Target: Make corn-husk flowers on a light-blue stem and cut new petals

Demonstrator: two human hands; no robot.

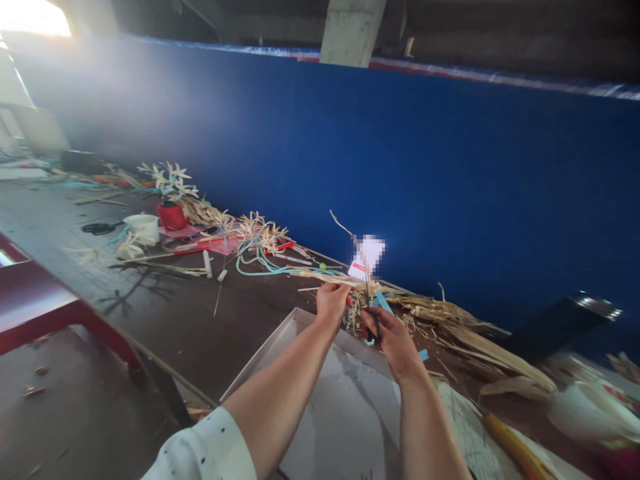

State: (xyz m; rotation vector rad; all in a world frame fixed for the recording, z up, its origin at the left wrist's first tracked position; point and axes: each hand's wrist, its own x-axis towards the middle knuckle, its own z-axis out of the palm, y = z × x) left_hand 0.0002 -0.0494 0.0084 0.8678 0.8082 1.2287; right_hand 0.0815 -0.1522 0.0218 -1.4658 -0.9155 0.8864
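Observation:
My left hand is closed on a pale dried leaf strip, whose end reaches toward the scissors. In my right hand are black-handled scissors, held with the blades pointing up and away from me; the blades are thin and partly blurred. Shredded straw-like bits lie between and behind both hands. Under my wrists sits a shallow white box. A bright blue strip is just behind my right hand.
Straw flowers, teal cord and a red thread spool lie along the table's left side, near a white cup. Dried husks spread right along the blue wall. A red chair stands at left.

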